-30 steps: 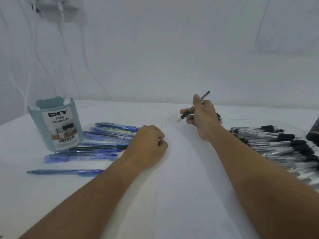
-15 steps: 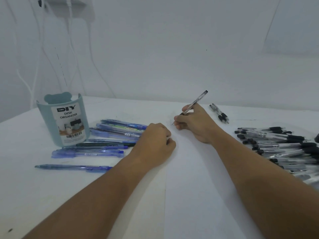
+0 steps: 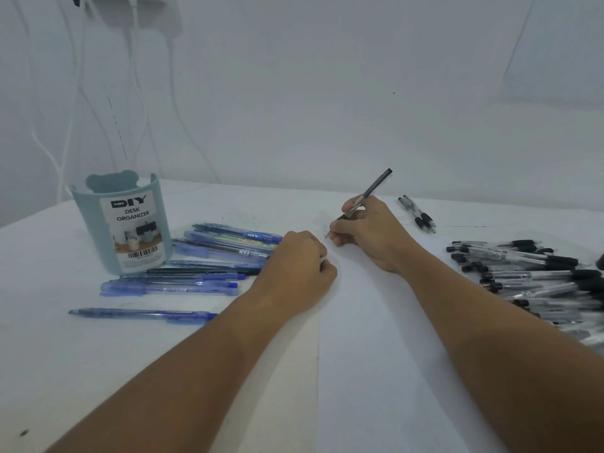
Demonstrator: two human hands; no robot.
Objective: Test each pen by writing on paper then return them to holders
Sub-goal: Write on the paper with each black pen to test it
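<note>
My right hand (image 3: 369, 232) grips a clear black-capped pen (image 3: 376, 188) in a writing hold, its tip touching the white paper (image 3: 376, 338) near small faint marks at the sheet's far left corner. My left hand (image 3: 297, 269) rests as a closed fist on the paper's left edge, holding nothing that I can see. A teal desk organizer (image 3: 122, 223) stands upright at the left. Several blue pens (image 3: 202, 259) lie beside it, and one blue pen (image 3: 140, 313) lies apart nearer to me. A pile of black pens (image 3: 529, 276) lies at the right.
Two black pens (image 3: 418, 214) lie apart behind my right hand. The white table (image 3: 49, 354) meets a white wall at the back, where white cables (image 3: 65, 125) hang at the upper left. A dark object (image 3: 600, 261) shows at the right edge.
My right hand came down from a raised position and brought the pen tip onto the paper. My left fist stayed on the paper's edge.
</note>
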